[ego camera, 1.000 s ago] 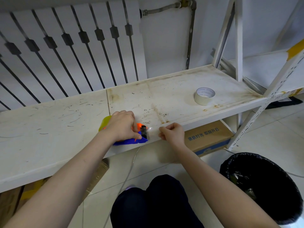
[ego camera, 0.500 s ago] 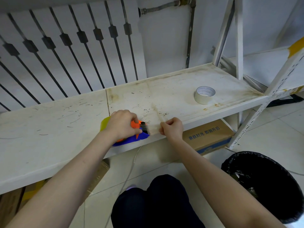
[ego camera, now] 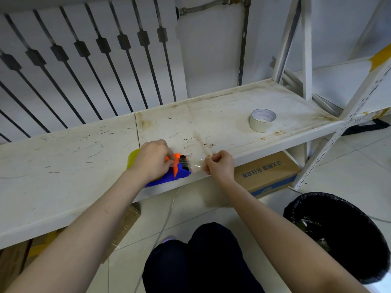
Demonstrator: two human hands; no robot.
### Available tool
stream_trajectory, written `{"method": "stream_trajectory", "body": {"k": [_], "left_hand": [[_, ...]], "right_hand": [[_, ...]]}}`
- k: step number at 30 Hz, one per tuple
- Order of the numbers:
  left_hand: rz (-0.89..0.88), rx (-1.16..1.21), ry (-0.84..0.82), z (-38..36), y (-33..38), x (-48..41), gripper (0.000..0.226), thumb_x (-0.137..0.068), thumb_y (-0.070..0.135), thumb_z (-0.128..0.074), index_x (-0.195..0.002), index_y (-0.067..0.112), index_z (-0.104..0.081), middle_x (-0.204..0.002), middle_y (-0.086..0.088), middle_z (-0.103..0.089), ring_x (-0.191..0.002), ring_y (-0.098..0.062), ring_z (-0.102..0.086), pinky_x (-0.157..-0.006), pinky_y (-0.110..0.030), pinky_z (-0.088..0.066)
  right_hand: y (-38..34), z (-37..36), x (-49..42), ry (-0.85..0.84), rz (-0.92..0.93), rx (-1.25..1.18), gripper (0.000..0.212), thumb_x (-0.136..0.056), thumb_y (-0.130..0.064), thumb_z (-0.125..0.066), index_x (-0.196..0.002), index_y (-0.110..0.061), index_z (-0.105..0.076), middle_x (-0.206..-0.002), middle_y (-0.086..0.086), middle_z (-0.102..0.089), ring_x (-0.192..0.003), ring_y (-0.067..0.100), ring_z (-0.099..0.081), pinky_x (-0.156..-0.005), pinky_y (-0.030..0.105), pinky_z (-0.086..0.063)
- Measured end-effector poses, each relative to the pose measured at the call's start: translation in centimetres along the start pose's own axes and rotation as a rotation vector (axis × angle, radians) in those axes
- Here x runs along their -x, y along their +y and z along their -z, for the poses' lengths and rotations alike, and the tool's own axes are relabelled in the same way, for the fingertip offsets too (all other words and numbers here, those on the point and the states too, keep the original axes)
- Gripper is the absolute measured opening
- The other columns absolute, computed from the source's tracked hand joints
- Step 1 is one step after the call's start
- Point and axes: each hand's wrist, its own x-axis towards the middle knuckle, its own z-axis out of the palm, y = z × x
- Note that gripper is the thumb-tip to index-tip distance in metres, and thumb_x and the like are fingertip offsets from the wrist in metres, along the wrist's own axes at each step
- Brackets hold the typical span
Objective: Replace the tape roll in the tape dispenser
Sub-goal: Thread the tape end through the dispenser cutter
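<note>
I'm seeing the left hand [ego camera: 153,160] clamping down on the tape dispenser [ego camera: 169,176], right hand [ego camera: 220,163] at its 3 o'clock pinching the clear tape strip [ego camera: 197,162].

My hands crowd the shelf's [ego camera: 63,166] front edge around the dispenser [ego camera: 169,176]. The shelf's left stretch lies bare; toward its right end only a tape roll [ego camera: 262,120] stands. The bin [ego camera: 338,235] blocks the floor at my right.
</note>
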Motion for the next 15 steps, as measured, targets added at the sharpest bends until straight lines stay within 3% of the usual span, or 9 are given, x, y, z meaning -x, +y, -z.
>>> {"method": "stream_trajectory", "body": {"k": [15], "left_hand": [[-0.036,-0.152,-0.029,-0.47,0.11,-0.35,0.026,-0.089,0.033,-0.055,-0.107,0.024,-0.071,-0.106,-0.004,-0.059,-0.102,-0.025,-0.054,-0.088,-0.034,-0.037]], "right_hand": [[0.01,0.23,0.05,-0.013,0.017,0.014,0.015,-0.084,0.000,-0.054,-0.076,-0.009,-0.045,-0.074,0.015,-0.064,-0.055,0.017,-0.065,-0.053,0.027,-0.054]]}}
